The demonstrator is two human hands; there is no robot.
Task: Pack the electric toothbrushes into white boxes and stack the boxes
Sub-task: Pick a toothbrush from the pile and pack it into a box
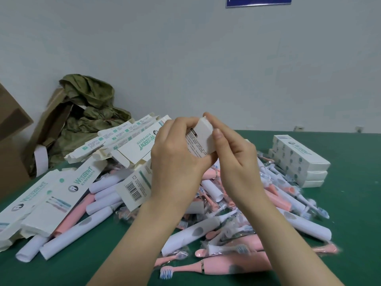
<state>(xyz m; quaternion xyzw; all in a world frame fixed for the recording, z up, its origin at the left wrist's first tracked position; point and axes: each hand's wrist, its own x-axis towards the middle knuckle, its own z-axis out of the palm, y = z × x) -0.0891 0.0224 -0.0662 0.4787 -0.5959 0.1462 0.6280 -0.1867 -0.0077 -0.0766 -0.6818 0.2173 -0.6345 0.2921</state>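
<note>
One green table: toothbrush pile in the middle, flat boxes left, three-box stack far right. White box held above the pile; left hand fingers curled round it, right hand thumb and forefinger pinching its end.

White box, teal logo & black txt, held up at centre, tilted, shut end flap facing near. Left hand grips its body; right hand pinches the end. Under it: toothbrushes, pink & white, heaped all ways, some heads in clear wrap. Far right: closed boxes, stacked 3 high. Left & far centre: open boxes, flaps loose.
</note>
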